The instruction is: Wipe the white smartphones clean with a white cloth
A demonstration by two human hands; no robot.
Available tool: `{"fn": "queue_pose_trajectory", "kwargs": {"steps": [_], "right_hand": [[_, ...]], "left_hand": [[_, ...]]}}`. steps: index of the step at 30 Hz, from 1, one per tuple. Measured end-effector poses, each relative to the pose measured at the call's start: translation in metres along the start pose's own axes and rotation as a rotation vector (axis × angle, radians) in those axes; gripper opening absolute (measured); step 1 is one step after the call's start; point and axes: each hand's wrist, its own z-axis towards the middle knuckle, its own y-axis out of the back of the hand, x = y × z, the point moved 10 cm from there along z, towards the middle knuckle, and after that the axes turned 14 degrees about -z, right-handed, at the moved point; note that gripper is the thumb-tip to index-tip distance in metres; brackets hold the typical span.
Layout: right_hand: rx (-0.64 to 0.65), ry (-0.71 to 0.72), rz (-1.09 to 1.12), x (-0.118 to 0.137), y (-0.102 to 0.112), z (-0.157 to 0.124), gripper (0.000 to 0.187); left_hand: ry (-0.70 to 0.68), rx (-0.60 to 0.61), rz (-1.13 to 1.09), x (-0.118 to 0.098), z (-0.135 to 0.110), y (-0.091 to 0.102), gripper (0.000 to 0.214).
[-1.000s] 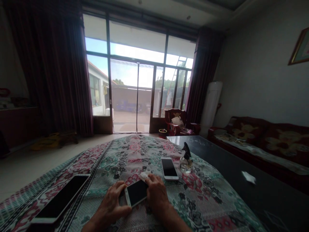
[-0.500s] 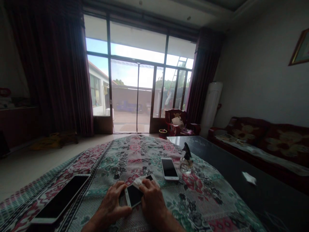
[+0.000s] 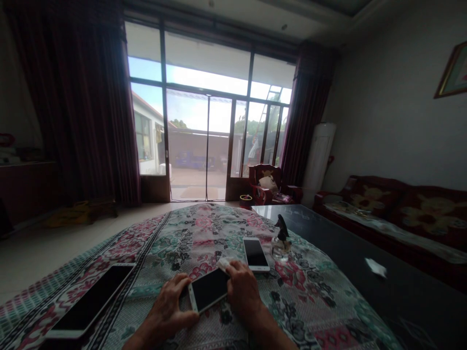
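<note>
A white-framed smartphone (image 3: 209, 290) with a dark screen lies slantwise between my hands, low in the middle of the view. My left hand (image 3: 170, 302) grips its left end, thumb at the near corner and fingers at the far one. At the right end, my right hand (image 3: 243, 287) is closed on a white tissue (image 3: 225, 262), mostly hidden under the fingers, and touches the phone. Just beyond the right hand lies a second white phone (image 3: 256, 254). Beside that stands a clear spray bottle (image 3: 281, 245) with a black nozzle. A larger white phone or tablet (image 3: 93, 299) lies to the left.
A flowered cloth (image 3: 302, 301) covers the table under my hands. On the right is a dark glossy tabletop (image 3: 339, 253) with a crumpled white tissue (image 3: 376, 268) on it. A wooden sofa (image 3: 394, 199) and an armchair (image 3: 270, 184) stand behind, near the glass doors (image 3: 199, 146).
My right hand has slid right with the tissue, from the middle of the phone to its right end, uncovering more screen. My left hand and the phone have stayed in place.
</note>
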Motion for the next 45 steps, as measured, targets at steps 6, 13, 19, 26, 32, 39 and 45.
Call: {"fn": "queue_pose_trajectory", "kwargs": {"steps": [6, 13, 19, 26, 32, 39, 45], "right_hand": [[-0.016, -0.050, -0.022, -0.010, 0.000, 0.002, 0.045], [0.001, -0.092, -0.072, -0.016, 0.001, 0.001, 0.046], [0.001, -0.006, -0.013, 0.000, -0.003, -0.002, 0.048], [0.011, 0.172, 0.094, 0.025, 0.002, -0.009, 0.042], [0.003, 0.173, 0.112, 0.025, 0.003, -0.009, 0.039], [-0.026, 0.014, 0.041, -0.001, -0.003, 0.000, 0.043], [0.006, 0.075, 0.055, 0.012, -0.002, -0.005, 0.043]], "left_hand": [[0.002, 0.008, -0.005, 0.000, 0.000, -0.002, 0.060], [0.008, 0.016, 0.019, -0.002, 0.000, -0.001, 0.063], [0.005, -0.002, 0.021, -0.002, -0.001, 0.002, 0.064], [0.008, 0.002, 0.022, 0.002, 0.000, -0.001, 0.066], [0.002, 0.009, 0.027, 0.006, 0.000, -0.002, 0.066], [0.009, 0.004, 0.035, 0.001, 0.000, -0.001, 0.067], [-0.022, -0.022, 0.011, 0.005, 0.000, -0.001, 0.063]]}}
